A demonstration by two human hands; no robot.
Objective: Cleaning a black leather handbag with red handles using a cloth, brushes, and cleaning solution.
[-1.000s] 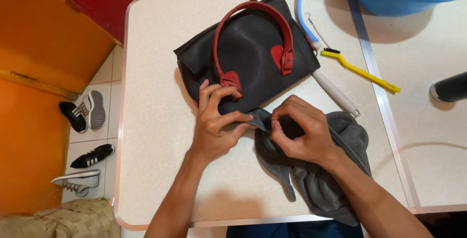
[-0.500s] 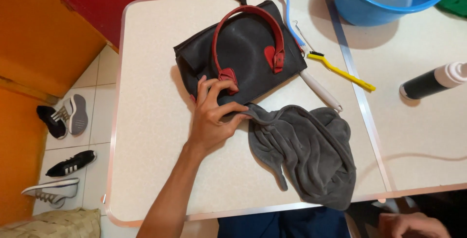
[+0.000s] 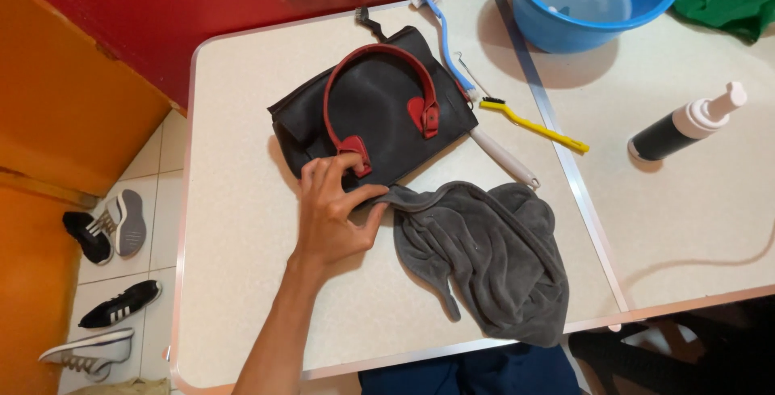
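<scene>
Head view: left hand [image 3: 335,213] on table [image 3: 242,282], fingers spread, tips resting on bag [image 3: 371,116] edge near red handle [image 3: 379,88] base; thumb pinching corner of grey cloth [image 3: 484,258] against forefinger. Bag at centre, flat, handle on top. Cloth at 5 o'clock from bag, touching it, bunched, reaching table's near edge. Right hand out of frame. Blue brush [image 3: 444,35] and yellow brush [image 3: 533,124] at 3 o'clock from bag. Basin [image 3: 593,3] at 1 o'clock. Bottle [image 3: 686,128] far right, lying down. Shoes [image 3: 105,233] on floor at 9 o'clock.

Black bag [image 3: 379,116] flat, grey cloth [image 3: 484,258] crumpled beside
</scene>
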